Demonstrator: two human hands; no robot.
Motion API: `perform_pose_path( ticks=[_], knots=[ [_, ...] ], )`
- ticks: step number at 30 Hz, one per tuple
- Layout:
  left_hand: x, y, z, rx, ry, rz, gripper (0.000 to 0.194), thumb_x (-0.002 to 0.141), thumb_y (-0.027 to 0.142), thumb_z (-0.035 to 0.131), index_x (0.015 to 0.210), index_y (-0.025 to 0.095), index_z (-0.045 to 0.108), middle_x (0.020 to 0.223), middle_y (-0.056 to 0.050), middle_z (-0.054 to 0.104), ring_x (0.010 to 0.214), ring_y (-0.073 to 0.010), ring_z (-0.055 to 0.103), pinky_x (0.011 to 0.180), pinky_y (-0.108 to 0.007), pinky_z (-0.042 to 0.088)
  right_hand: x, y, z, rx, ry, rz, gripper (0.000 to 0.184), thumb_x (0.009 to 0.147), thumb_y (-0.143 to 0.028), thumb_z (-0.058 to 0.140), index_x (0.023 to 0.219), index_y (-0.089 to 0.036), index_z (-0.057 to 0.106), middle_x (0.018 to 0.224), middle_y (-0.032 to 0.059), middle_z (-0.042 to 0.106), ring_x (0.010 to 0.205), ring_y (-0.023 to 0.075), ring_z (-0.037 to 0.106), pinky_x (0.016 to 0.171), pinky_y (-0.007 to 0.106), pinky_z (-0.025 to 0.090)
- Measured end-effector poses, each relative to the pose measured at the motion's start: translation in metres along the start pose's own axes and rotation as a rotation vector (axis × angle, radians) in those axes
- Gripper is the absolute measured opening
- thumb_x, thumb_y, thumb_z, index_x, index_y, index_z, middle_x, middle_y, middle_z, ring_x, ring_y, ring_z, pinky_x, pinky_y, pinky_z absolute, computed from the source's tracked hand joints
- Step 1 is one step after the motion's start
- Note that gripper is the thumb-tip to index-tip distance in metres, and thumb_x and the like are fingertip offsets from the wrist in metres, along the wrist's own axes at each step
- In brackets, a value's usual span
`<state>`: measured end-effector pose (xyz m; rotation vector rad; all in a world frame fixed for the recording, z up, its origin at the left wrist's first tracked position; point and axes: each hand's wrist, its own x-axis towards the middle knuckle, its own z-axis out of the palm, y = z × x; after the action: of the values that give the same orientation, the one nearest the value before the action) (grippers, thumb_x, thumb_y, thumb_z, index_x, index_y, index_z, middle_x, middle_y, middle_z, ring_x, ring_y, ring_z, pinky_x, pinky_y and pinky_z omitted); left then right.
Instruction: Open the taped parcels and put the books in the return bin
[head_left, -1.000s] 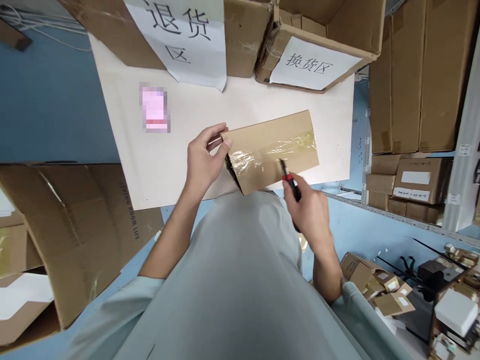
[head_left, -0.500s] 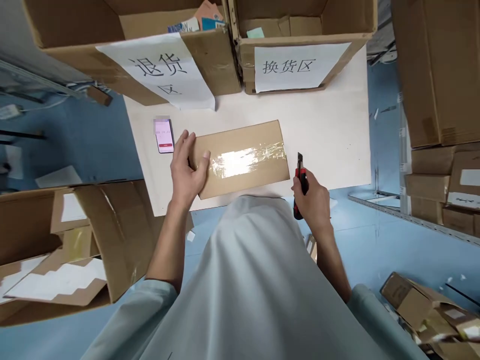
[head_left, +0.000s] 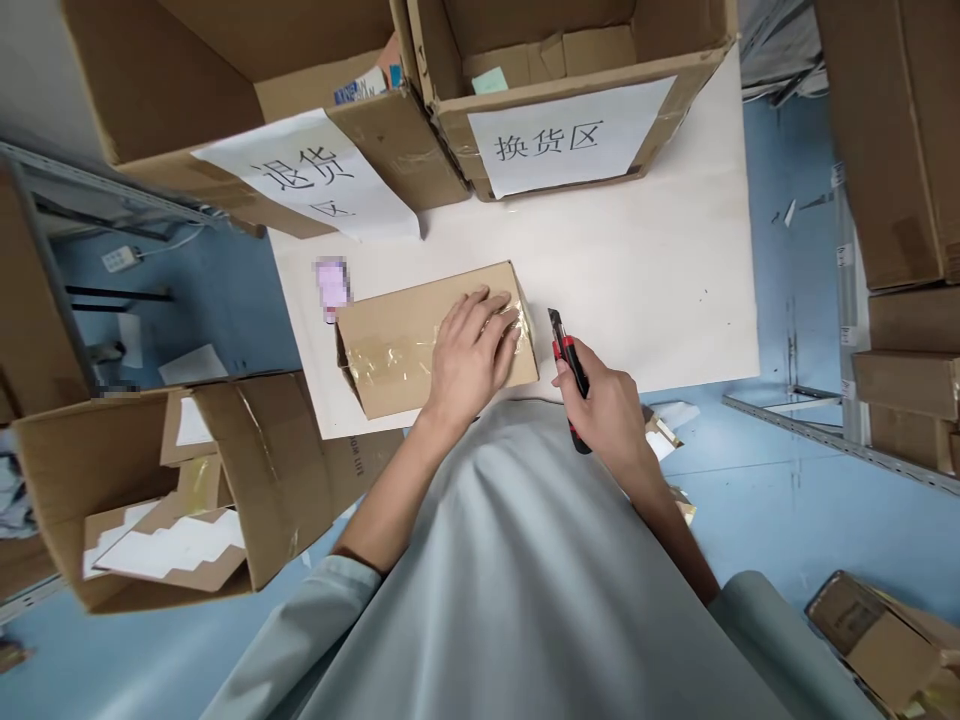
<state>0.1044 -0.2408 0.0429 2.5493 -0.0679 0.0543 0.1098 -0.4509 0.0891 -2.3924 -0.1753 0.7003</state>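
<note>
A long brown cardboard box [head_left: 397,345] with clear tape along its top lies on the white table, slightly tilted to my view. My left hand [head_left: 476,350] rests flat on the right part of its top, fingers stretched out toward the right end. My right hand [head_left: 600,395] is wrapped round a red and black utility knife [head_left: 574,365], just right of the box. The knife's dark blade points up and away from me, apart from the cardboard. Beyond the box's left end lies a phone [head_left: 332,285] with a blurred screen.
Two large open cartons with paper signs, a left carton [head_left: 405,150] and a right carton [head_left: 450,130], stand at the table's back. Lower left, an open carton [head_left: 270,480] holds flattened cardboard. Stacked boxes [head_left: 900,380] stand at the right. The white table [head_left: 660,270] ends near my body.
My left hand has moved from the box's left end to the right part of its top. The box sits further left, its left end now showing. The knife has tilted to the left.
</note>
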Motion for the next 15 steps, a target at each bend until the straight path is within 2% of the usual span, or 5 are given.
perform_pose_path(
  ticks=[5,10,15],
  knots=[
    [-0.006,-0.007,0.004,0.0,0.017,0.015,0.032,0.118,0.041,0.05,0.136,0.028,0.074,0.153,-0.011,0.075,0.161,-0.0328,0.058,0.137,-0.062,0.044,0.008,-0.018,-0.003,-0.145,-0.05,-0.012,0.049,0.118,-0.037,0.04,0.158,-0.022,0.063,0.098,0.0067,0.086,0.087,0.0284,0.08,0.08,0.033,0.052],
    [-0.009,-0.008,0.009,-0.054,0.019,0.01,0.031,0.117,0.041,0.052,0.137,0.028,0.073,0.154,-0.012,0.074,0.163,-0.0332,0.056,0.14,-0.064,0.038,0.015,-0.036,-0.003,-0.264,-0.098,0.031,0.051,0.118,-0.033,0.041,0.163,-0.02,0.06,0.106,0.0102,0.086,0.094,0.0301,0.08,0.083,0.034,0.052],
    [-0.011,-0.009,0.01,-0.071,0.035,0.01,0.034,0.118,0.045,0.05,0.136,0.029,0.073,0.153,-0.011,0.074,0.163,-0.0334,0.056,0.139,-0.065,0.039,0.011,-0.043,-0.002,-0.284,-0.097,0.044,0.052,0.119,-0.034,0.038,0.166,-0.022,0.057,0.111,0.0106,0.086,0.097,0.0303,0.08,0.088,0.035,0.053]
  ],
)
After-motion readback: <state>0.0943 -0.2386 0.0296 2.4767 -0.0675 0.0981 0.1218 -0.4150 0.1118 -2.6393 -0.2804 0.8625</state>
